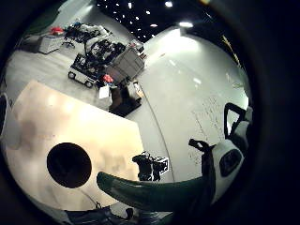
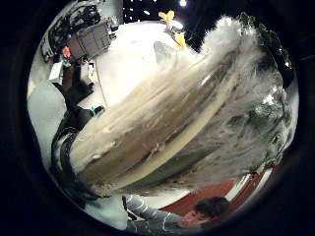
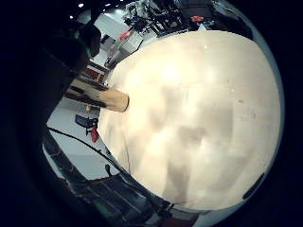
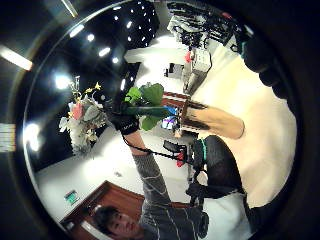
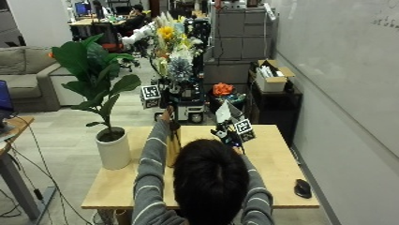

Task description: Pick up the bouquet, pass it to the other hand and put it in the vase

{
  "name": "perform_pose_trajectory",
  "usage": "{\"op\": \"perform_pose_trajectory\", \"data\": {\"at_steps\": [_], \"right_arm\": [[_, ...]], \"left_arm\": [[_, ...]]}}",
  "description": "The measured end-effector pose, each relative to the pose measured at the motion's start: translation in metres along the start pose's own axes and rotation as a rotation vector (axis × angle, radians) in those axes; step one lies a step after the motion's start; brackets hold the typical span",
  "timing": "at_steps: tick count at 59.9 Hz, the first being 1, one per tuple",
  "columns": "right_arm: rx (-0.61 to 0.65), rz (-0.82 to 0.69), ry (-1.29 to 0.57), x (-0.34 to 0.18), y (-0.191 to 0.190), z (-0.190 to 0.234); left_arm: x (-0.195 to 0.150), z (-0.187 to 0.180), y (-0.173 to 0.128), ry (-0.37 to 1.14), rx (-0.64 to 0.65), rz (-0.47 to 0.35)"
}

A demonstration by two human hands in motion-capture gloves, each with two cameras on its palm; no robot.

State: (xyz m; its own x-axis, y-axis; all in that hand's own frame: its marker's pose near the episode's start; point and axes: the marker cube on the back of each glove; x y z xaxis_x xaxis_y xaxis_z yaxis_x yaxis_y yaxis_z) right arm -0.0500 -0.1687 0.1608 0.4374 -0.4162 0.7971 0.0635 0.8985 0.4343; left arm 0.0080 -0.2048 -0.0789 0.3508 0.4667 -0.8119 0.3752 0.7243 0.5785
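Fingers of the left hand [image 4: 121, 119] grip the bouquet [image 5: 169, 44] high above the vase [image 5: 173, 143], ready for lowering; right hand's fingers cannot be told.

In the outside view the room is lit evenly from above, and no hard shadows are cast on the table [image 5: 274, 159]. In the right thumb side palm view, rows of small ceiling lights [image 4: 102, 51] are seen as bright spots against a dark ceiling. Glare is thrown across the pale wall [image 1: 183, 47]. In the right little finger side palm view the table top is washed almost white and mottled by soft shadows. The bouquet [image 2: 197, 113] is lit brightly along its plume edges.
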Motion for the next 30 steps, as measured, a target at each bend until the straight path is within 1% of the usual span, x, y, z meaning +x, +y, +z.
{"op": "perform_pose_trajectory", "data": {"at_steps": [1, 3, 5, 9, 12, 14, 17, 21, 26, 28, 30], "right_arm": [[0.002, 0.039, -0.002, -0.001, 0.002, 0.0], [0.008, 0.144, 0.008, -0.001, 0.007, 0.001], [0.003, 0.187, 0.023, -0.001, 0.011, 0.0], [-0.022, 0.191, -0.002, -0.006, 0.016, 0.001], [-0.034, 0.199, -0.045, -0.011, 0.018, 0.002], [-0.035, 0.194, -0.048, -0.012, 0.019, 0.002], [-0.039, 0.173, -0.051, -0.014, 0.02, 0.0], [-0.005, 0.114, 0.003, -0.01, 0.017, -0.006], [0.013, 0.129, 0.025, -0.01, 0.019, -0.012], [0.025, 0.103, 0.066, -0.006, 0.017, -0.016], [0.038, 0.081, 0.095, -0.003, 0.017, -0.019]], "left_arm": [[-0.002, -0.001, 0.0, 0.001, 0.0, -0.002], [-0.007, -0.004, 0.003, -0.003, -0.003, -0.034], [-0.011, -0.006, 0.005, -0.007, -0.005, -0.051], [-0.019, -0.011, 0.004, -0.037, 0.01, 0.01], [-0.02, -0.013, 0.006, -0.016, 0.003, 0.027], [-0.021, -0.013, 0.008, 0.007, -0.008, 0.011], [-0.026, -0.013, 0.009, 0.001, -0.014, -0.017], [-0.033, -0.014, 0.005, -0.036, 0.0, 0.006], [-0.038, -0.015, 0.005, -0.057, 0.002, 0.017], [-0.041, -0.016, 0.005, -0.071, 0.009, 0.006], [-0.047, -0.018, 0.005, -0.102, 0.016, -0.022]]}}
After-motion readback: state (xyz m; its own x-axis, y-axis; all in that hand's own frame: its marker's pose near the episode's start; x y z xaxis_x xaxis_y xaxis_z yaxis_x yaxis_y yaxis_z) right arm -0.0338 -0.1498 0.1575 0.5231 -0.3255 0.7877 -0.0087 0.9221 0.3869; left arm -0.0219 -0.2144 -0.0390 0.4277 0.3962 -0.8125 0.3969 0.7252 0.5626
